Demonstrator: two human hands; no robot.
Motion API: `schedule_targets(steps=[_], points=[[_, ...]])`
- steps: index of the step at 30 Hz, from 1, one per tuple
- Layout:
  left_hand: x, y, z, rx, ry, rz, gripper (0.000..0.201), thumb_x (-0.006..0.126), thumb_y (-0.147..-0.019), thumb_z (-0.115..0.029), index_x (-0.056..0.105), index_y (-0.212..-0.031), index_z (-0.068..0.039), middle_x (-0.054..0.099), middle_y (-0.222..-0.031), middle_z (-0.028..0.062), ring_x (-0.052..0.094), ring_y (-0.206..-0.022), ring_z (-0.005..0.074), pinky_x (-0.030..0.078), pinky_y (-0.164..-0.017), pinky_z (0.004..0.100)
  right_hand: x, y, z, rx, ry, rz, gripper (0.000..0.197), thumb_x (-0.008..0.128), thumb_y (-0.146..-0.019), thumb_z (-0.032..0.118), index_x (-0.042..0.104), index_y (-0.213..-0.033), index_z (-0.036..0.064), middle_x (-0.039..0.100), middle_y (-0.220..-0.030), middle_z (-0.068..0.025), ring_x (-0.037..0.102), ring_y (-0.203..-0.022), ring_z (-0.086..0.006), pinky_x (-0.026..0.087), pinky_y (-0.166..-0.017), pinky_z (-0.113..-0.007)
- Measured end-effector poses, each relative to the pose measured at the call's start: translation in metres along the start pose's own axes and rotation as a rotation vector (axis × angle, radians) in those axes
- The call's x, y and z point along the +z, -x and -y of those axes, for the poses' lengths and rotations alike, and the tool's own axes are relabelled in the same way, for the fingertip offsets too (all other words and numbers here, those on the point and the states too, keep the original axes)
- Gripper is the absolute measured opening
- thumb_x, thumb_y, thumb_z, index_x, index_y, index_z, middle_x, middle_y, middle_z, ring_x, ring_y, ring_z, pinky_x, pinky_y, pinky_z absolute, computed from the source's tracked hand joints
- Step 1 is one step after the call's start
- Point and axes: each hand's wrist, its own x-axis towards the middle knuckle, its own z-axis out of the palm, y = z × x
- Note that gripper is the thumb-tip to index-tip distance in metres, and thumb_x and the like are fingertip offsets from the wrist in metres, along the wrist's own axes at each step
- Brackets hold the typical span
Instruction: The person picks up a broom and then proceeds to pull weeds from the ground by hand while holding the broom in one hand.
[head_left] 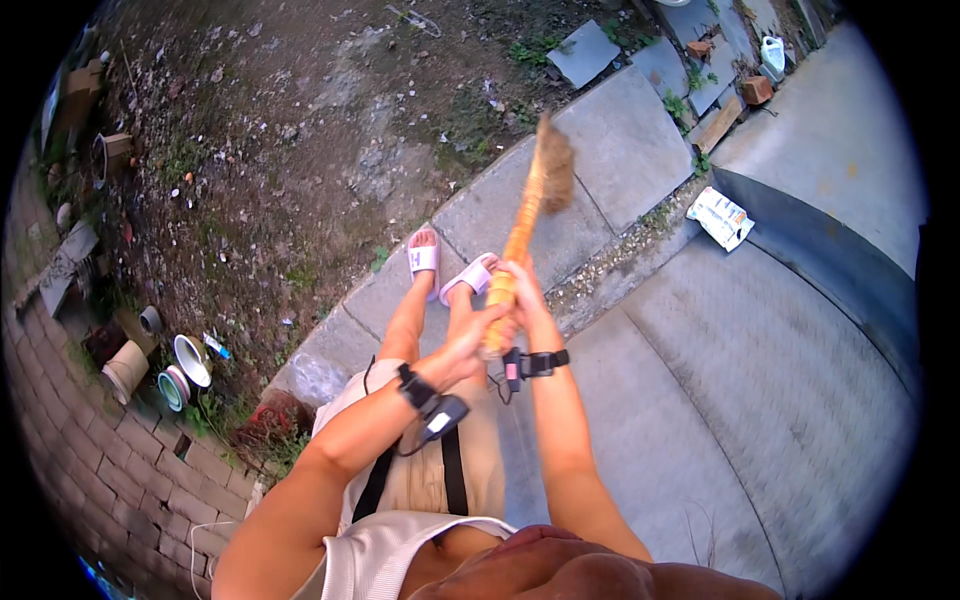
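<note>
Both of my hands are wrapped round the orange-yellow bound handle of a broom (525, 215). My left hand (472, 345) grips close to its near end, and my right hand (524, 290) closes on it a little farther up. The broom points away from me over the concrete slabs. Its brown bristle head (558, 175) is smeared by motion, so I cannot tell whether it touches the slab. A black strap with a small box is fastened round each wrist.
I stand in pink slides (424, 259) on a concrete slab path (620, 150). Littered soil (330, 130) lies to the left, with basins (193, 360) and a beige pot (125, 368) beyond. At right, a white printed bag (720, 218) rests by a dark ledge (830, 260). Bricks and a white jug (772, 55) stand farther off.
</note>
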Motion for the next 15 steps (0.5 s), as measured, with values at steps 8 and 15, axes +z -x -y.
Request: schedule_targets(steps=[8, 15], points=[[0.003, 0.081, -0.003, 0.154, -0.28, -0.222, 0.019, 0.051, -0.096, -0.026, 0.045, -0.099, -0.008, 0.05, -0.072, 0.0006, 0.051, -0.052, 0.0103, 0.045, -0.046, 0.0215, 0.077, 0.03, -0.017, 0.082, -0.103, 0.4, 0.064, 0.056, -0.083, 0.005, 0.026, -0.138, 0.0179, 0.054, -0.085, -0.0088, 0.061, -0.066, -0.0183, 0.055, -0.051, -0.031], [0.005, 0.015, -0.066, 0.193, -0.193, -0.09, 0.017, 0.054, -0.094, -0.022, 0.048, -0.098, -0.007, 0.053, -0.074, 0.0021, 0.054, -0.057, 0.0101, 0.046, -0.047, 0.0215, 0.066, -0.013, 0.023, 0.037, 0.049, 0.136, 0.059, 0.06, -0.082, 0.006, 0.028, -0.13, 0.0174, 0.056, -0.082, -0.0103, 0.061, -0.065, -0.0201, 0.056, -0.053, -0.036]])
